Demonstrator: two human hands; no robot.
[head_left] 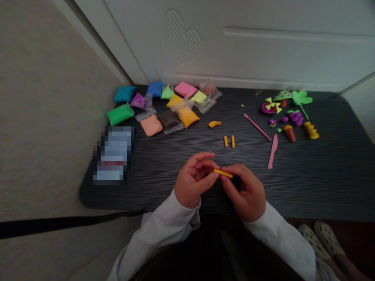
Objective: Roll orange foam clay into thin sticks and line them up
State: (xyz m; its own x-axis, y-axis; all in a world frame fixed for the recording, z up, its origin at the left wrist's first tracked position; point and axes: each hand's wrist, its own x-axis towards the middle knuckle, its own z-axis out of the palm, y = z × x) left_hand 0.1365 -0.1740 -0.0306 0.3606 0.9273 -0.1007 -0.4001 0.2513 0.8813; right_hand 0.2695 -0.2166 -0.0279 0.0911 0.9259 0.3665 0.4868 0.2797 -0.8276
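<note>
Bridging left fingers (208,182), right fingers (238,169), orange stick (224,173)

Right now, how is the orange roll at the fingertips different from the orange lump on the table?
The orange roll is held at the fingertips of the left hand and the right hand, while the orange lump lies on the table. The orange roll is straight and fairly even; the orange lump has an uneven outline. The orange roll also looks longer than the orange lump. Both share a similar orange colour.
</note>
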